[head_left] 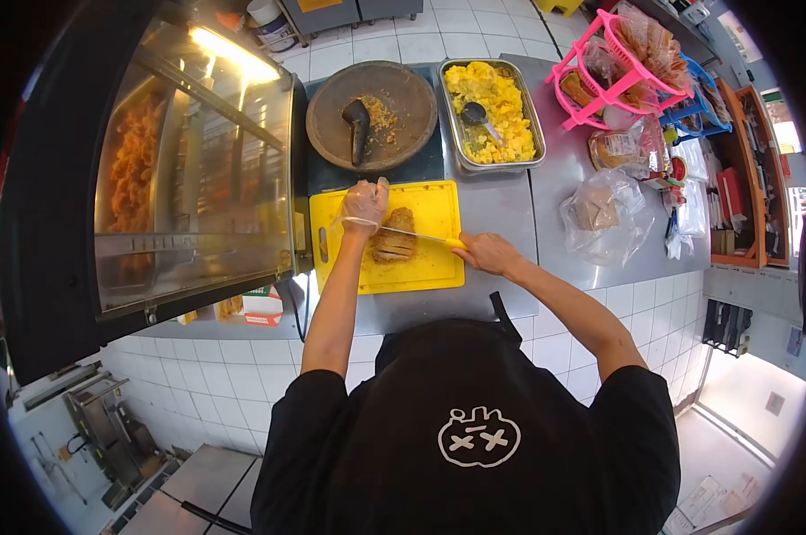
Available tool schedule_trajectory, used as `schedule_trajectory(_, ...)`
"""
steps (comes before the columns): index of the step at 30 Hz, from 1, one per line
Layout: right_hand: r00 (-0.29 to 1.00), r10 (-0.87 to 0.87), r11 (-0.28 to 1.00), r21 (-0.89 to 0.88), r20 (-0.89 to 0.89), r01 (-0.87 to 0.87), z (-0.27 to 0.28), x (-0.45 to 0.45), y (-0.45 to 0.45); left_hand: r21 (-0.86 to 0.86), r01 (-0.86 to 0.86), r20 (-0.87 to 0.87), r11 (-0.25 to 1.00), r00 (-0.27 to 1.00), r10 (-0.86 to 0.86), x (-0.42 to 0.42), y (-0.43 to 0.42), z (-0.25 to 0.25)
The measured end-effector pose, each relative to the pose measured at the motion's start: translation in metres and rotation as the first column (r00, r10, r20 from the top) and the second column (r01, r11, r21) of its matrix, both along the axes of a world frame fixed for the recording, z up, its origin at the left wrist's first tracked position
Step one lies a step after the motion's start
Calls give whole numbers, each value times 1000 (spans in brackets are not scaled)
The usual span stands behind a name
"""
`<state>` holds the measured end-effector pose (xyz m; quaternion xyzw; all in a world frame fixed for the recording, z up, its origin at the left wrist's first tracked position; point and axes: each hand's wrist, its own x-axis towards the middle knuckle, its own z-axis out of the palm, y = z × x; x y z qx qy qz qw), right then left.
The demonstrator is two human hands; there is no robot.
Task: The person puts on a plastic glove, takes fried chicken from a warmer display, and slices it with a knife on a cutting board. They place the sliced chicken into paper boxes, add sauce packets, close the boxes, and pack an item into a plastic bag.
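A piece of brown fried meat [399, 225] lies on a yellow cutting board [434, 276], its lower part cut into slices. My left hand [363, 206], in a clear plastic glove, is at the upper left of the meat, beside the knife's tip. Its fingers look curled together, and what they hold, if anything, is hidden. My bare right hand [486, 253] is closed around the yellow handle of a knife [425, 236], whose blade lies across the meat.
Behind the board stand a stone mortar [322, 134] with a black pestle [357, 125] and a metal tray [539, 147] of yellow food with a spoon. A glass display case [215, 178] borders the left. Plastic bags [606, 218] and a pink basket [590, 67] sit right.
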<state>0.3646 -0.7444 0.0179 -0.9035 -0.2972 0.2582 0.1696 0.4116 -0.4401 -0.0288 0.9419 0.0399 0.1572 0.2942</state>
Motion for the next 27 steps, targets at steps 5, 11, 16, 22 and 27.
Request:
schedule_trajectory(5,1000,10,1000,-2,-5,-10,2,6,3,-30,-31,-148,999,989,27,-16,-2,-3)
schedule_trajectory(11,998,32,999,-23,50,-31,36,11,-3,-129,13,166,992,986,9,8,3,2)
schedule_trajectory(16,1000,28,1000,-12,0,-28,41,27,-14,-129,16,141,992,990,3,19,-12,34)
schedule_trajectory(22,998,53,999,-1,38,-53,-7,38,-18,-25,-12,-151,1000,989,8,20,-18,12)
schedule_trajectory(27,997,71,997,-25,32,-70,-2,37,-14,-19,-19,-232,1000,973,14,13,-12,-4)
